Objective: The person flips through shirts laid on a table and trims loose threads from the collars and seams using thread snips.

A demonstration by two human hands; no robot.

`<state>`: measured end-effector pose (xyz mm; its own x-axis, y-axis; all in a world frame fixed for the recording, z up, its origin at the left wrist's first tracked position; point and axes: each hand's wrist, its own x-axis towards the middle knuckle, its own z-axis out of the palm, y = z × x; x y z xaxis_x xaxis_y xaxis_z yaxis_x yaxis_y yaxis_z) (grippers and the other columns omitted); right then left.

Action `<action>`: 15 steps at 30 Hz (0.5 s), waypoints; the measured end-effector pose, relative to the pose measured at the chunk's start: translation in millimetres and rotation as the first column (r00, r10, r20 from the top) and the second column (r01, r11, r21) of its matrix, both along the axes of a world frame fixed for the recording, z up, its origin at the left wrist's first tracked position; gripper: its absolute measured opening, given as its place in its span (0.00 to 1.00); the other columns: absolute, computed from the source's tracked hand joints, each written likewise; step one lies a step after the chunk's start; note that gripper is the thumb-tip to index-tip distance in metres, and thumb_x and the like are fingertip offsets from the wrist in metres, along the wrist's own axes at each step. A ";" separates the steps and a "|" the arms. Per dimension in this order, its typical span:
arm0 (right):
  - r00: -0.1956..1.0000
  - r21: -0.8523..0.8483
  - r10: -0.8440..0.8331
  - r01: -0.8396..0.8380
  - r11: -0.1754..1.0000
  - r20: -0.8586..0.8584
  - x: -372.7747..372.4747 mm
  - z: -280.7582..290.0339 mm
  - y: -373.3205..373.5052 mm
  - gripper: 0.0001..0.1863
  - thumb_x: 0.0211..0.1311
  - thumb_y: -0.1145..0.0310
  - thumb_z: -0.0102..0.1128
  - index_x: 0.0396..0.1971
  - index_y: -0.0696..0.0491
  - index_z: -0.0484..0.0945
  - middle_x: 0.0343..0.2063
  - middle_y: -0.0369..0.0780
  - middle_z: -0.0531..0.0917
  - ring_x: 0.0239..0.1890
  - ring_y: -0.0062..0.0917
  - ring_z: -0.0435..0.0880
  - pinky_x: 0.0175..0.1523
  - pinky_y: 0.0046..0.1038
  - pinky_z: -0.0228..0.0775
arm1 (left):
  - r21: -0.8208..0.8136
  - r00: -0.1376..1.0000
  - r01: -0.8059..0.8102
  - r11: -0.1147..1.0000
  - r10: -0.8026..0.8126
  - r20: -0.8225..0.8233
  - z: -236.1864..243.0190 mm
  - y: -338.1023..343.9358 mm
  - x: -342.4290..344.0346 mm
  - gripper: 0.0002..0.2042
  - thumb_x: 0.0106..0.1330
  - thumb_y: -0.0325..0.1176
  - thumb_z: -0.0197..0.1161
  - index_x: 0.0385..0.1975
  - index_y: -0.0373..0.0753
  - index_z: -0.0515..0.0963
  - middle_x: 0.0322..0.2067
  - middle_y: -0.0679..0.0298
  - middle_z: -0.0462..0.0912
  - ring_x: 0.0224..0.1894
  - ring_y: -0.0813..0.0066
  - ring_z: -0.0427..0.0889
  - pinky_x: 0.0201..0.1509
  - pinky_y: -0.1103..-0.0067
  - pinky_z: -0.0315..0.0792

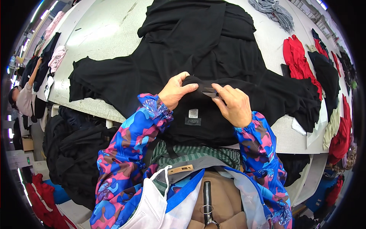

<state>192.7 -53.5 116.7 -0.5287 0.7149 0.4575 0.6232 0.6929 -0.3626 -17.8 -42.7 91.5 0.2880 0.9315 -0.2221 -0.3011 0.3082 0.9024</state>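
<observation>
A black garment (pixel 162 51) is spread over the white table (pixel 97 40), sleeves out to both sides, two labels on it below my hands. My left hand (pixel 176 91) pinches a folded band of the black fabric at the middle, thumb on top. Just right of it my right hand (pixel 230 103) is closed on small metal thread snips (pixel 209 94), whose blades lie against or just over that band. Whether they touch the fabric I cannot tell. Both forearms wear patterned blue and pink sleeve covers.
Black fabric is heaped (pixel 70 152) below the table's left part. Red garments (pixel 295 61) and other clothes lie along the right, a grey knitted piece (pixel 270 13) at the back. A co-worker (pixel 23 97) reaches toward clothes at the far left.
</observation>
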 end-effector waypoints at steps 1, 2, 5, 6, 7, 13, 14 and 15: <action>1.000 -0.001 -0.008 0.008 1.000 0.008 0.0 -3.1 0.4 0.22 0.41 0.71 0.64 0.41 0.53 0.74 0.22 0.36 0.72 0.21 0.28 0.72 0.27 0.28 0.62 | -0.004 1.000 0.002 1.000 -0.002 -0.004 -2.0 0.7 0.6 0.08 0.56 0.27 0.63 0.29 0.37 0.70 0.27 0.68 0.75 0.31 0.84 0.74 0.37 0.85 0.69; 1.000 -0.002 -0.015 0.015 1.000 0.015 -0.1 -5.8 0.7 0.22 0.41 0.71 0.65 0.41 0.53 0.74 0.22 0.36 0.72 0.21 0.28 0.72 0.27 0.28 0.62 | -0.009 1.000 0.004 1.000 -0.004 -0.003 -4.1 1.3 1.1 0.08 0.56 0.27 0.63 0.29 0.37 0.70 0.27 0.68 0.75 0.31 0.84 0.74 0.37 0.85 0.69; 1.000 -0.008 -0.017 0.017 1.000 0.021 -1.0 -5.0 -1.5 0.22 0.41 0.71 0.65 0.41 0.53 0.74 0.21 0.36 0.72 0.20 0.28 0.73 0.27 0.28 0.63 | 0.010 1.000 0.015 1.000 -0.015 -0.007 -4.6 0.0 1.5 0.07 0.56 0.26 0.62 0.30 0.37 0.70 0.28 0.68 0.75 0.31 0.84 0.74 0.37 0.85 0.69; 1.000 -0.007 -0.017 0.018 1.000 0.021 -1.2 -4.8 -2.7 0.22 0.41 0.71 0.65 0.41 0.53 0.74 0.21 0.36 0.72 0.20 0.28 0.73 0.27 0.28 0.63 | 0.018 1.000 0.020 1.000 -0.020 -0.008 -4.9 -0.9 1.4 0.07 0.56 0.26 0.62 0.30 0.37 0.70 0.28 0.68 0.75 0.31 0.84 0.74 0.37 0.85 0.69; 1.000 -0.004 -0.020 0.020 1.000 0.019 -1.5 -4.6 -3.0 0.21 0.41 0.71 0.65 0.41 0.53 0.74 0.21 0.36 0.72 0.21 0.28 0.73 0.27 0.28 0.63 | 0.027 1.000 0.025 0.999 -0.025 -0.010 -4.7 -0.8 1.3 0.07 0.56 0.26 0.62 0.30 0.37 0.70 0.28 0.68 0.75 0.31 0.84 0.74 0.38 0.85 0.69; 1.000 0.004 -0.024 0.024 1.000 0.015 -2.2 -2.7 -1.6 0.21 0.41 0.72 0.65 0.40 0.53 0.74 0.21 0.36 0.72 0.21 0.28 0.73 0.27 0.28 0.63 | 0.007 1.000 0.025 1.000 -0.025 0.004 -1.6 1.8 1.2 0.07 0.56 0.26 0.62 0.30 0.37 0.70 0.28 0.68 0.75 0.31 0.84 0.74 0.38 0.85 0.70; 1.000 0.004 -0.026 0.026 1.000 0.012 -2.1 -1.8 -1.2 0.21 0.41 0.72 0.65 0.40 0.53 0.74 0.21 0.36 0.72 0.21 0.28 0.73 0.27 0.28 0.63 | 0.010 1.000 0.025 1.000 -0.025 0.004 -1.4 2.5 1.1 0.07 0.56 0.26 0.62 0.30 0.37 0.70 0.28 0.68 0.75 0.31 0.84 0.74 0.38 0.85 0.70; 1.000 0.007 -0.026 0.026 1.000 0.012 -2.0 -1.1 -1.2 0.21 0.41 0.72 0.65 0.40 0.53 0.74 0.21 0.36 0.72 0.21 0.28 0.73 0.27 0.28 0.63 | 0.003 1.000 0.028 1.000 -0.028 -0.002 -1.7 2.6 0.8 0.08 0.56 0.27 0.63 0.30 0.37 0.70 0.28 0.68 0.75 0.32 0.84 0.74 0.39 0.85 0.69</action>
<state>190.7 -54.7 115.6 -0.5155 0.7255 0.4560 0.6455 0.6788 -0.3502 -17.0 -40.1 89.8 0.3137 0.9237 -0.2197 -0.2909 0.3138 0.9039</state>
